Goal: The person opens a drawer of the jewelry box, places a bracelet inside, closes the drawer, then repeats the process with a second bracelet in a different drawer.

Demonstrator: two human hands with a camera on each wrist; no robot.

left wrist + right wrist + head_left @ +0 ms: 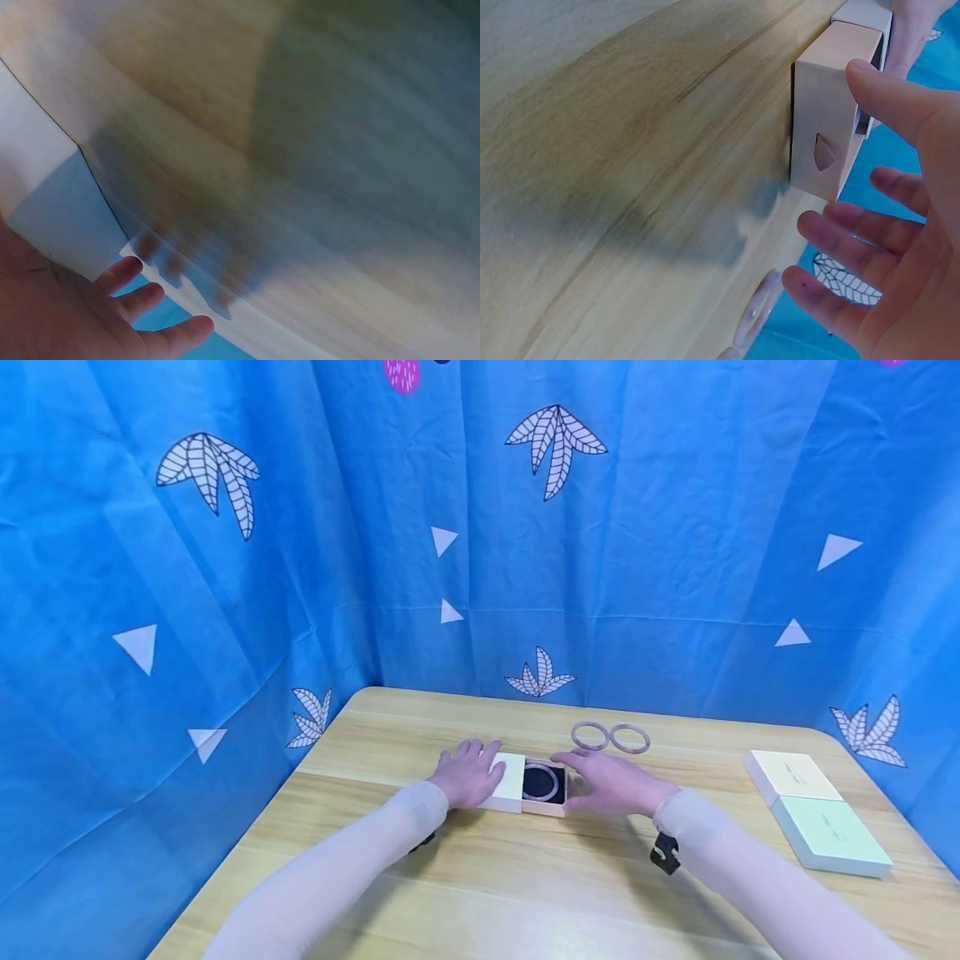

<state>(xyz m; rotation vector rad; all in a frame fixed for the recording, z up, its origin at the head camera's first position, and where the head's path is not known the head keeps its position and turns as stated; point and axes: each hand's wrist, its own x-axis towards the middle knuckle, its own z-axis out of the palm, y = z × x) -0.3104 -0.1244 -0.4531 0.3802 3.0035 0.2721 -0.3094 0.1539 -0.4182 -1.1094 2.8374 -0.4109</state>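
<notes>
A white slide-out box lies on the table, its cover (512, 777) at the left and its drawer (544, 808) partly drawn out to the right. Inside the drawer a pale purple bangle (557, 783) sits on black padding. My left hand (467, 774) rests over the cover's left part, its fingers (180, 337) extended. At the drawer's right end is my right hand (611, 782), fingers spread. In the right wrist view its thumb overlaps the drawer's edge; contact is unclear. A small ribbon tab (823, 152) shows on the drawer's end.
Behind my right hand two more bangles, one left (591, 748) and one right (632, 752), lie side by side. A cream box (797, 774) and a pale green box (831, 831) stand at the table's right. A blue curtain (660, 527) hangs behind the table.
</notes>
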